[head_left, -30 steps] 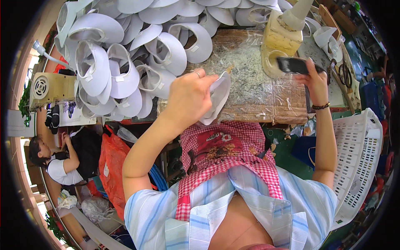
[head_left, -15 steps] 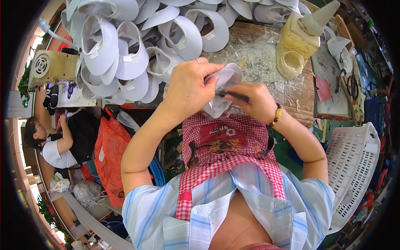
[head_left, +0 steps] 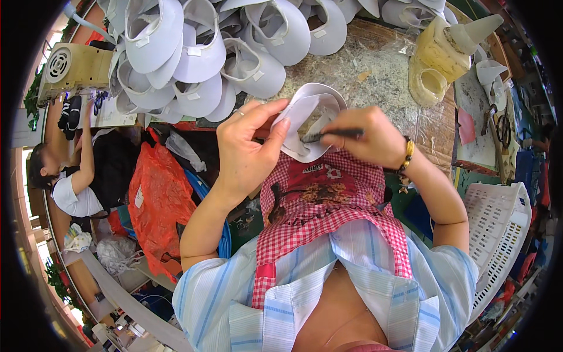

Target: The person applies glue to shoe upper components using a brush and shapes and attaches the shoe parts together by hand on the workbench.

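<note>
My left hand [head_left: 251,144] pinches the edge of a white shoe upper [head_left: 302,154] between thumb and fingers, holding it tilted above my lap with its opening facing up. In my right hand [head_left: 366,138] is a dark-handled brush [head_left: 346,132], its tip inside the upper; the bristles are hard to make out. Beyond my hands, many similar white uppers [head_left: 284,36] lie heaped at the far left and middle of the workbench [head_left: 375,76]. A yellowish plastic bottle [head_left: 440,53] with a cone spout stands at the right, an open pot [head_left: 430,85] at its near side.
A white plastic basket [head_left: 495,234] stands at my right. Scissors [head_left: 503,130] and a pink scrap [head_left: 466,126] lie on the right side table. A red plastic bag [head_left: 158,199] hangs at my left. Farther left, a person [head_left: 76,185] works near a beige machine [head_left: 73,73].
The upper has come nearer to me and turned, so its inside now shows. My left hand has moved down and left. The brush handle is now more visible in my right hand.
</note>
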